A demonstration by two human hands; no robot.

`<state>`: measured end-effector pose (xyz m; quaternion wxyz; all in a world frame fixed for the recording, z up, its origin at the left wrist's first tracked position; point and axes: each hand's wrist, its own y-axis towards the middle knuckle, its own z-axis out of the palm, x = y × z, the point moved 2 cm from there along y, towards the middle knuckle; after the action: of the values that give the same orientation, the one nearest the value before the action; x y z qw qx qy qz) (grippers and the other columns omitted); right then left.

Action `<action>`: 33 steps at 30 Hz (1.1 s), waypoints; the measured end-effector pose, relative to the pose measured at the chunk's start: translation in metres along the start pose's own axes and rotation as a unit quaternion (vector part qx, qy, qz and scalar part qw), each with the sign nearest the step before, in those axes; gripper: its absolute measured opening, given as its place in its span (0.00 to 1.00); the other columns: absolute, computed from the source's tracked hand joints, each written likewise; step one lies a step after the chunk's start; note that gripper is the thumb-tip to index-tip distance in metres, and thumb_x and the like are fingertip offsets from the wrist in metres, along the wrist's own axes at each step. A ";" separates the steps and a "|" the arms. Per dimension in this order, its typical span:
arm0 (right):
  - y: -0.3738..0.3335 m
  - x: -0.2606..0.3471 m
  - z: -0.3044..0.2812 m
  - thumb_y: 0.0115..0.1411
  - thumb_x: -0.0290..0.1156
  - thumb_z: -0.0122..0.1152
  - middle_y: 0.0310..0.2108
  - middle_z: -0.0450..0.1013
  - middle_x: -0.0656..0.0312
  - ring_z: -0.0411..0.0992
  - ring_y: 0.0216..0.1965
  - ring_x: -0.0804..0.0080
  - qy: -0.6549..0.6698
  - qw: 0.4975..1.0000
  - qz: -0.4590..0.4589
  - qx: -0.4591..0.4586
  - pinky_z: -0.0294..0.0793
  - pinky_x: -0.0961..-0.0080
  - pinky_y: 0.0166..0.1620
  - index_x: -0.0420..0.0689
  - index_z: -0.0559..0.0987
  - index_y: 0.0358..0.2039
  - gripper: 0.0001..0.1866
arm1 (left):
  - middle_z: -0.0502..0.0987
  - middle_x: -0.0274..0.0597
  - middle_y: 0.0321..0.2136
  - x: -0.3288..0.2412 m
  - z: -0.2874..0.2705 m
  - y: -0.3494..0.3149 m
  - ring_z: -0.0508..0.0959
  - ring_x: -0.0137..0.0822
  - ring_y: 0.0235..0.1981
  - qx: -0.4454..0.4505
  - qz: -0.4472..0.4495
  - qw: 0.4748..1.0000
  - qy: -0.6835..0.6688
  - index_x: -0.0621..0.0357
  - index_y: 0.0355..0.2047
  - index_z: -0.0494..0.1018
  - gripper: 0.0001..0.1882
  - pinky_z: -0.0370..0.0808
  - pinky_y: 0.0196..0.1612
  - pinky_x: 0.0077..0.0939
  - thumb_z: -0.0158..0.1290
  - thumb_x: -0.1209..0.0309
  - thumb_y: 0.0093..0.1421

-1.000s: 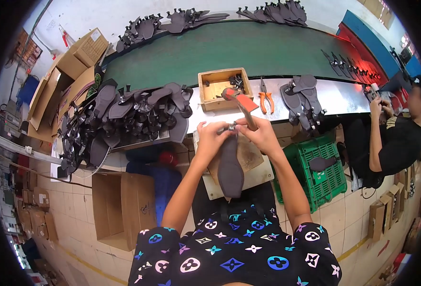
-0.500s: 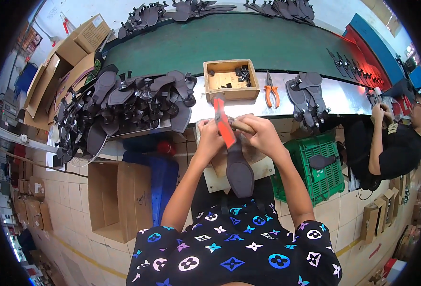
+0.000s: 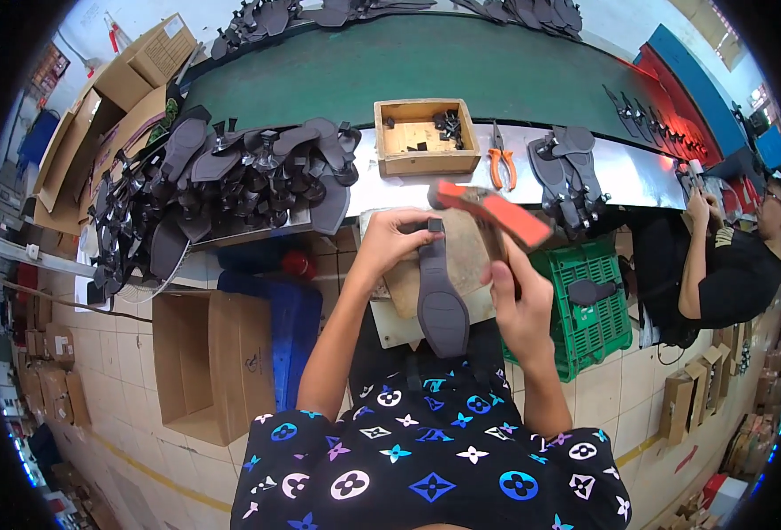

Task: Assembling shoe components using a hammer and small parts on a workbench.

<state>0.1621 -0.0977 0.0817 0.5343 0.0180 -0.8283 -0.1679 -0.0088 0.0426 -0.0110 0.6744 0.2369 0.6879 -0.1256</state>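
Note:
A dark grey heeled shoe sole (image 3: 443, 316) lies sole-up on a worn work block (image 3: 468, 256) in front of me, its toe end pointing toward my body. My left hand (image 3: 390, 240) pinches the small black heel tip (image 3: 435, 226) at the sole's far end between thumb and fingers. In my right hand (image 3: 525, 309) is a hammer (image 3: 501, 214) with a red-orange head, raised to the right of the heel and apart from it. The hammer is slightly blurred, and my fingers partly cover its handle.
On the metal ledge stand a wooden box (image 3: 430, 165) of small black pieces, orange-handled pliers (image 3: 502, 170) and more heeled soles (image 3: 572, 172). Many soles (image 3: 258, 168) pile up at left. A green crate (image 3: 589, 331) and cardboard box (image 3: 218, 371) flank me; a co-worker (image 3: 731, 265) sits at right.
My right hand has moved right and a little nearer, lifting the hammer away from the heel. The heel tip in my left fingers now shows. My view has shifted slightly.

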 end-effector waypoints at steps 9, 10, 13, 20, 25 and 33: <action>-0.002 0.044 -0.030 0.68 0.28 0.54 0.33 0.76 0.51 0.70 0.25 0.73 -0.130 0.954 -0.253 -0.091 0.70 0.75 0.29 0.32 0.74 0.56 0.19 | 0.82 0.37 0.46 -0.008 -0.008 -0.015 0.75 0.38 0.56 -0.025 0.039 0.949 0.312 0.59 0.70 0.47 0.54 0.55 0.65 0.49 0.67 0.62 0.51; -0.010 0.075 -0.028 0.71 0.36 0.49 0.32 0.74 0.54 0.66 0.22 0.78 -0.042 0.969 -0.184 -0.160 0.67 0.80 0.26 0.28 0.69 0.58 0.24 | 0.82 0.32 0.47 -0.003 -0.015 -0.018 0.70 0.38 0.62 0.006 0.025 0.957 0.288 0.61 0.71 0.33 0.62 0.40 0.67 0.58 0.67 0.59 0.51; -0.021 0.078 -0.055 0.71 0.44 0.47 0.27 0.70 0.57 0.63 0.20 0.80 0.035 0.947 -0.268 -0.176 0.61 0.85 0.21 0.26 0.62 0.61 0.32 | 0.82 0.31 0.47 -0.007 -0.008 -0.004 0.69 0.38 0.62 0.038 0.024 0.956 0.292 0.60 0.71 0.34 0.62 0.41 0.67 0.60 0.67 0.57 0.51; -0.026 0.011 -0.021 0.65 0.23 0.55 0.46 0.78 0.50 0.78 0.47 0.56 -0.076 0.981 -0.170 -0.049 0.77 0.66 0.45 0.31 0.76 0.51 0.15 | 0.75 0.34 0.56 -0.007 -0.001 -0.025 0.61 0.41 0.68 0.014 0.008 0.921 0.390 0.65 0.69 0.21 0.74 0.26 0.68 0.63 0.68 0.47 0.46; -0.012 -0.014 0.006 0.61 0.22 0.61 0.37 0.77 0.45 0.78 0.33 0.54 -0.132 0.983 -0.119 0.038 0.76 0.65 0.35 0.37 0.71 0.59 0.25 | 0.73 0.30 0.59 -0.005 -0.002 -0.024 0.59 0.42 0.69 0.019 0.001 0.914 0.405 0.65 0.68 0.21 0.73 0.24 0.68 0.64 0.66 0.45 0.46; -0.023 -0.014 0.003 0.63 0.22 0.56 0.40 0.79 0.48 0.80 0.35 0.57 -0.131 0.988 -0.052 0.058 0.77 0.64 0.35 0.38 0.74 0.53 0.17 | 0.68 0.41 0.63 -0.010 0.003 -0.023 0.55 0.43 0.70 0.050 -0.012 0.927 0.371 0.61 0.71 0.30 0.69 0.24 0.68 0.65 0.65 0.45 0.46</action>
<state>0.1620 -0.1153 0.0612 0.4093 0.0700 -0.8976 -0.1478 -0.0178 0.0203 -0.0044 0.3570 0.2919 0.8845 -0.0709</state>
